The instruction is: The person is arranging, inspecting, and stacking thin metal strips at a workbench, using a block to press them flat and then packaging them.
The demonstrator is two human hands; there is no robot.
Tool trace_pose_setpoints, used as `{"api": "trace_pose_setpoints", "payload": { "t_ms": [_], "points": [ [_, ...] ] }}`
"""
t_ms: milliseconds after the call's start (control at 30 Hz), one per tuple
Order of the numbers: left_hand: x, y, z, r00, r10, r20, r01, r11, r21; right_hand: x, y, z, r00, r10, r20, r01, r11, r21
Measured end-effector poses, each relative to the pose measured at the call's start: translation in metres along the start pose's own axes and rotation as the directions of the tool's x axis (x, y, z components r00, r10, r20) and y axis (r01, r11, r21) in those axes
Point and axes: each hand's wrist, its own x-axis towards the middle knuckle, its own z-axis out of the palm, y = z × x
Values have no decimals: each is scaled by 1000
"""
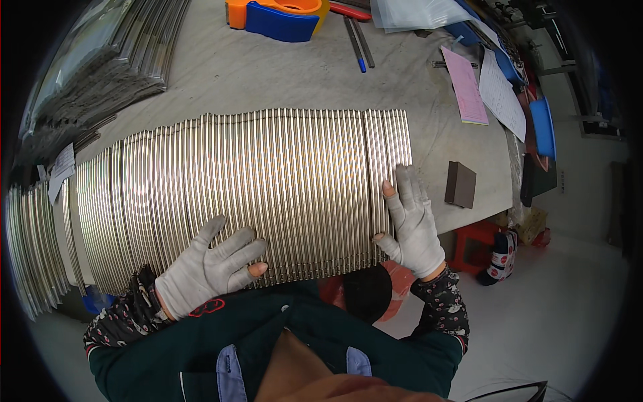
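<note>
Gloved left hand [207, 268], right hand [415, 224], flat on metal rods [268, 187]

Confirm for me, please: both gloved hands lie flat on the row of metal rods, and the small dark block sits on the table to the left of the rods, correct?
Not quite. The head view shows the block on the table to the right of the rods, beside the right hand. The rest holds: the left hand and the right hand, both gloved, lie flat on the rods.
</note>
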Motion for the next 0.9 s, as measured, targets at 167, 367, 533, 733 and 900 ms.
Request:
{"api": "trace_pose_setpoints", "payload": {
  "t_ms": [167,367,533,733,900],
  "points": [
    [6,0,-2,998,23,-62,-26,999,-43,-5,7,1,1000,4,-24,-4,1000,-13],
    [6,2,3,996,17,-85,-20,999,-41,1,-1,1,1000,1,-11,-1,1000,12],
    [5,2,0,996,21,-92,-26,998,-52,3,-5,0,1000,4,-17,-4,1000,19],
    [17,-20,-21,986,167,-2,-166,983,-76,1,1,1,999,30,-27,-29,999,32],
    [80,-41,-61,948,318,-34,-319,930,-185,2,7,-23,965,140,-224,-138,990,24]
  ]
}}
